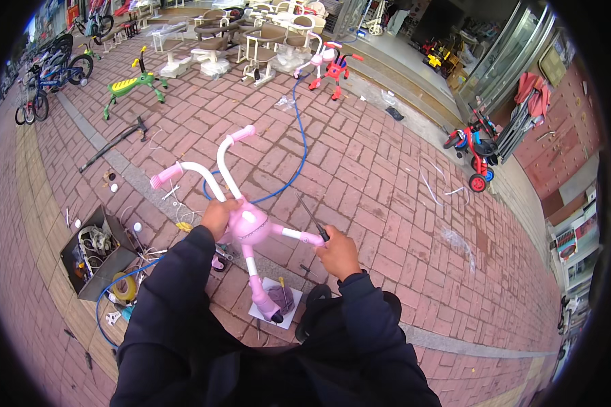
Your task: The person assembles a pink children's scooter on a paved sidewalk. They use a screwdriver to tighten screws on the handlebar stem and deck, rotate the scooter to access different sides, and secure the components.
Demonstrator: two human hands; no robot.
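Note:
A pink and white child's ride-on toy (251, 226) is held in front of me, its two curved handlebars with pink grips pointing away. My left hand (218, 218) is closed around it where the handlebars meet the round body. One leg reaches right toward my right hand (339, 254); another points down to a white sheet (290, 320) on the ground. Closed in my right hand is a screwdriver (313, 218), its dark handle in the fist and its thin shaft slanting up and left. That fist is right by the end of the leg; whether it grips the leg too I cannot tell.
An open toolbox (96, 252) stands at left, with a tape roll (123, 288) beside it. A blue hose (303, 136) curves across the brick paving. Farther off are a hammer-like tool (115, 142), a green ride-on toy (133, 84), a red one (335, 70) and a tricycle (478, 152).

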